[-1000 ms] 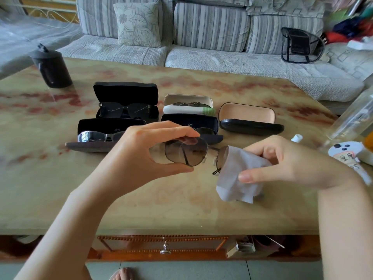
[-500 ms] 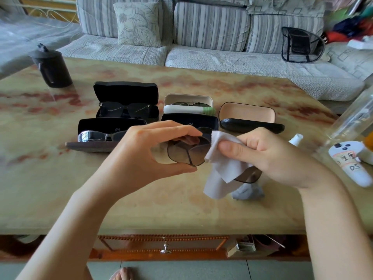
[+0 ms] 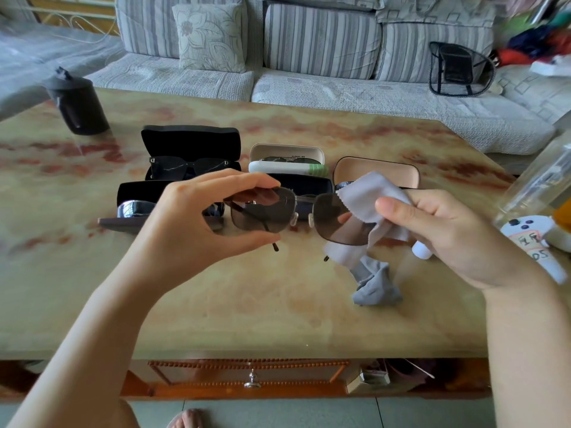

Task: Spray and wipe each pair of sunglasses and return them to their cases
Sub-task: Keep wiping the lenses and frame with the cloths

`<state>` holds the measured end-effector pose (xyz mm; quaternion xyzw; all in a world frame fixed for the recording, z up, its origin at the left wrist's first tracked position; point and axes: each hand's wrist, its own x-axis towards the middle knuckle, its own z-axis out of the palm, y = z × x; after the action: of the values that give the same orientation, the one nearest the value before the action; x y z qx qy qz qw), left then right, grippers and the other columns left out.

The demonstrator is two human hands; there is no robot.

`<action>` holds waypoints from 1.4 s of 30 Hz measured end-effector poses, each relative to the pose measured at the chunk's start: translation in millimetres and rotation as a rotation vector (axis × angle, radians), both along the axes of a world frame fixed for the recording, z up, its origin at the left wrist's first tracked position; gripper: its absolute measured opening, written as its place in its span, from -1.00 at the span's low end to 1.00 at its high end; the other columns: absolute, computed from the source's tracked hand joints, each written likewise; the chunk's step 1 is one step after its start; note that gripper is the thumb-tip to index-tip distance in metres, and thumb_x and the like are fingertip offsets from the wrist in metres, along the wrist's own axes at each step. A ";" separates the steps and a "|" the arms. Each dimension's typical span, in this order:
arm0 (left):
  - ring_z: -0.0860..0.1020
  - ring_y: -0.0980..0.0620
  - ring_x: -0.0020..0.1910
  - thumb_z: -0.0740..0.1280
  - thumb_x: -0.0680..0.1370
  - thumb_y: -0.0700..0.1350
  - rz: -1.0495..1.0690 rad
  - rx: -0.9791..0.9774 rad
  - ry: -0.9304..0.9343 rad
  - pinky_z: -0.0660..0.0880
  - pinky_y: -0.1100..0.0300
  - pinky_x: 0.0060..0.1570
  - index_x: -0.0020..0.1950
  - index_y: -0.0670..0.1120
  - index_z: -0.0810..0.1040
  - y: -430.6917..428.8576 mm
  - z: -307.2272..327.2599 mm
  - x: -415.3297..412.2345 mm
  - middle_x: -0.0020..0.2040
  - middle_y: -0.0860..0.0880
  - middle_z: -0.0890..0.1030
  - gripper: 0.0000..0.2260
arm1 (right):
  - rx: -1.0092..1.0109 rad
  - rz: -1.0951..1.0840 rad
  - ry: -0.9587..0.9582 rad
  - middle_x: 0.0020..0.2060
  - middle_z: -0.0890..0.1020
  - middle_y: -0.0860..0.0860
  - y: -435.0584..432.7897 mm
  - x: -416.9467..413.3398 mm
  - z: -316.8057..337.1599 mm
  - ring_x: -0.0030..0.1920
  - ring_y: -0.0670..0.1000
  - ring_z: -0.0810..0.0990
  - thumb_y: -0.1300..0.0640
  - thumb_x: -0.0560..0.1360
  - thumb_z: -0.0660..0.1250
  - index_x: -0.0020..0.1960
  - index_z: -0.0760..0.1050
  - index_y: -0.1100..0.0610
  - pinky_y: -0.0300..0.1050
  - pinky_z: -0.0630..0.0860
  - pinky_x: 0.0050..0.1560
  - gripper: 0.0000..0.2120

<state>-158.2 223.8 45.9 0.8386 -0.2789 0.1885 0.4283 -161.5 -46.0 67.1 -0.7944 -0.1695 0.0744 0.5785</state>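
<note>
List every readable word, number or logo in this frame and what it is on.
"D": at both temples of the black sunglasses in their case.
"05" or "DS", handwritten, unclear: label on the white object.
Print strip in the white case lid: too small to read.

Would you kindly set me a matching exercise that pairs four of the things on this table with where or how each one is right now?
Things:
1. tinted sunglasses
2. grey cleaning cloth
3. tan-lined case
4. black lidded cup

States:
A. stands at the far left of the table
B. pinched at one lens by the left hand
C. held by the right hand against the other lens
D. lies open behind the cloth

Pairs: 1-B, 2-C, 3-D, 4-A.
</note>
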 end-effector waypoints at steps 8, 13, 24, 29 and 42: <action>0.62 0.23 0.04 0.51 0.30 0.01 0.016 -0.097 0.069 0.44 0.43 0.14 0.17 0.04 0.59 -3.3 -0.4 -1.8 -0.01 0.15 0.67 -0.55 | 0.085 -0.015 -0.102 -0.38 0.58 0.00 4.3 -0.7 0.3 -0.31 -0.10 0.57 0.03 0.41 0.38 -0.19 0.56 0.22 -0.36 0.49 -0.32 -0.77; 0.60 0.30 0.06 0.52 0.29 -0.02 0.034 -0.097 0.071 0.41 0.49 0.11 0.17 0.05 0.58 -6.6 -0.4 -2.7 0.01 0.22 0.66 -0.54 | 0.088 -0.001 -0.150 -0.37 0.57 -0.07 6.0 2.3 -1.6 -0.36 -0.18 0.53 0.14 0.36 0.46 -0.07 0.54 0.32 -0.40 0.45 -0.36 -0.73; 0.58 0.38 0.02 0.56 0.30 -0.10 0.073 -0.070 0.007 0.39 0.55 0.06 0.15 0.04 0.56 -12.0 1.5 -6.8 0.02 0.25 0.61 -0.55 | 0.027 -0.063 -0.186 -0.31 0.49 0.10 8.8 6.1 -4.2 -0.28 -0.01 0.44 -0.07 0.24 0.54 -0.12 0.50 0.30 -0.30 0.39 -0.31 -0.52; 0.59 0.30 0.04 0.61 0.28 0.00 0.053 -0.043 0.115 0.47 0.40 0.10 0.13 0.10 0.54 -17.0 1.0 -7.6 -0.02 0.27 0.64 -0.52 | 0.096 -0.125 -0.254 -0.38 0.51 0.09 11.7 8.1 -4.7 -0.39 -0.18 0.53 0.03 0.37 0.35 -0.01 0.43 0.53 -0.44 0.42 -0.39 -0.47; 0.67 0.08 -0.10 0.29 0.44 0.05 -0.141 -0.257 0.550 0.58 0.21 0.02 -0.16 -0.03 0.73 -25.4 11.7 -12.7 -0.15 0.03 0.72 -0.75 | -0.113 -0.062 -0.409 -0.35 0.27 -0.04 28.3 16.9 2.6 -0.30 -0.09 0.23 0.05 0.57 0.18 -0.20 0.40 0.33 -0.25 0.20 -0.31 -0.66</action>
<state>-170.9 198.4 57.6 0.7756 -0.1839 -0.0418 0.6024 -144.7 -17.7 69.7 -0.8289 -0.2544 -0.0969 0.4887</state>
